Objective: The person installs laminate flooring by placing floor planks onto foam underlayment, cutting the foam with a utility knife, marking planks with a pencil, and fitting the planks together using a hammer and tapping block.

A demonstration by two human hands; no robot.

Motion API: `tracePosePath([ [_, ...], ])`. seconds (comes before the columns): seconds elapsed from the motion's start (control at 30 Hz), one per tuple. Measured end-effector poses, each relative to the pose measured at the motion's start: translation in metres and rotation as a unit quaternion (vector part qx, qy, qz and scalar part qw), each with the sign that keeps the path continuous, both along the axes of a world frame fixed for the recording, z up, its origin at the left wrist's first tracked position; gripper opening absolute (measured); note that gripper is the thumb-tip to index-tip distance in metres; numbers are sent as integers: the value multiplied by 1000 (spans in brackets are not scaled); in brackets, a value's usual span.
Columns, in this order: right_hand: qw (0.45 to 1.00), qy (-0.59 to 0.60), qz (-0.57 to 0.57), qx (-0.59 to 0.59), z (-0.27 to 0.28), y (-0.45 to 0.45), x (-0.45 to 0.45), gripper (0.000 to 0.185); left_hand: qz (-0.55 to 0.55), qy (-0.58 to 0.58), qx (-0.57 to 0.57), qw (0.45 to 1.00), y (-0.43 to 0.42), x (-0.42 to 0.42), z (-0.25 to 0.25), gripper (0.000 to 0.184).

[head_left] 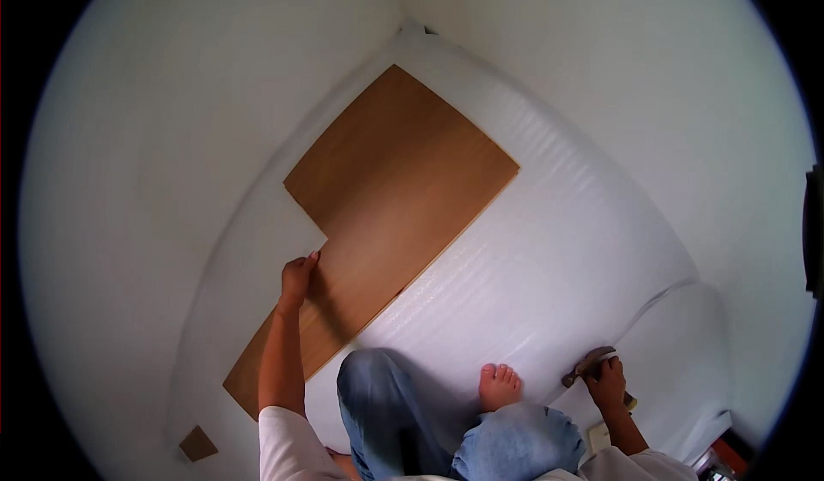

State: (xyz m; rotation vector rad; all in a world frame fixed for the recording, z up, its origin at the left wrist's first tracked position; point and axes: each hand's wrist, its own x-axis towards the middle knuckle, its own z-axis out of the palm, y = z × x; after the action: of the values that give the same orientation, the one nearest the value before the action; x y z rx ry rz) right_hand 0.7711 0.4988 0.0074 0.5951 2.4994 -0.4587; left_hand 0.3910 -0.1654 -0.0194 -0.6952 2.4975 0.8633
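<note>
Brown wood-look floor planks (403, 155) lie together on a white sheet, forming a stepped shape. My left hand (299, 277) is closed at the near plank's upper left edge, beside the step, with thumb and fingertips gripping it. Low on the right, my right hand (608, 385) is wrapped round a hammer (586, 364), holding it close to the sheet. The hammer's head shows to the left of my fingers; most of its handle is hidden by the hand.
White foam-like underlay (532, 249) covers the floor, with a seam at the right. Pale walls meet at the far corner. A small brown offcut (199, 444) lies lower left. My knees and bare foot (499, 387) are in front. A partly cut-off red-and-black object (728, 457) is lower right.
</note>
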Motion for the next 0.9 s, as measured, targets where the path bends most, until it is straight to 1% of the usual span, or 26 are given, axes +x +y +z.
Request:
tracePosePath([
  [0.07, 1000, -10, 9, -14, -4, 3, -4, 41, -10, 28, -51, 998, 6, -7, -2, 60],
  [0.1, 1000, -17, 12, -23, -5, 4, -6, 40, -6, 20, -58, 998, 7, -11, -4, 60],
  [0.17, 999, -22, 20, -36, -8, 8, -10, 40, -67, 43, -120, 990, 9, -17, -10, 65],
  [0.2, 998, -26, 21, -53, -12, 9, -10, 40, -66, 33, -133, 988, 11, -22, -4, 65],
  [0.27, 997, -32, 28, -64, -14, 14, -14, 40, -80, -17, -194, 978, 18, -30, 0, 55],
  [0.3, 997, -32, 29, -68, -15, 14, -15, 40, -79, -18, -196, 977, 20, -30, 2, 55],
  [0.33, 997, -29, 30, -67, -18, 14, -15, 40, -59, 130, -234, 962, 22, -28, 3, 46],
  [0.37, 997, -18, 38, -70, -16, 15, -18, 40, -40, 267, -272, 924, 25, -27, 11, 36],
  [0.4, 997, -5, 44, -70, -15, 15, -19, 40, -41, 263, -275, 924, 33, -27, 24, 36],
  [0.47, 996, -12, 48, -77, -20, 17, -18, 41, -10, 335, -224, 915, 52, -18, 53, 23],
  [0.53, 995, -17, 52, -81, -20, 16, -19, 43, -214, 266, -245, 908, 61, 20, 65, 37],
  [0.6, 996, 3, 60, -64, -22, 16, -17, 40, -303, 170, -256, 902, 59, 74, 74, 63],
  [0.67, 996, 12, 57, -61, -25, 16, -14, 41, -292, 84, -236, 923, 63, 126, 86, 88],
  [0.73, 996, 16, 56, -60, -28, 17, -12, 41, -267, 25, -258, 928, 48, 176, 79, 101],
  [0.77, 996, 20, 59, -64, -26, 17, -15, 42, -241, 39, -260, 934, 32, 197, 66, 98],
  [0.8, 995, 32, 62, -65, -27, 17, -14, 43, -239, 42, -258, 935, 26, 200, 60, 98],
  [0.87, 995, 27, 61, -67, -30, 16, -13, 44, -217, 68, -317, 921, 18, 212, 51, 93],
  [0.9, 996, 20, 58, -72, -31, 17, -14, 45, -216, 62, -313, 923, 22, 211, 54, 81],
])
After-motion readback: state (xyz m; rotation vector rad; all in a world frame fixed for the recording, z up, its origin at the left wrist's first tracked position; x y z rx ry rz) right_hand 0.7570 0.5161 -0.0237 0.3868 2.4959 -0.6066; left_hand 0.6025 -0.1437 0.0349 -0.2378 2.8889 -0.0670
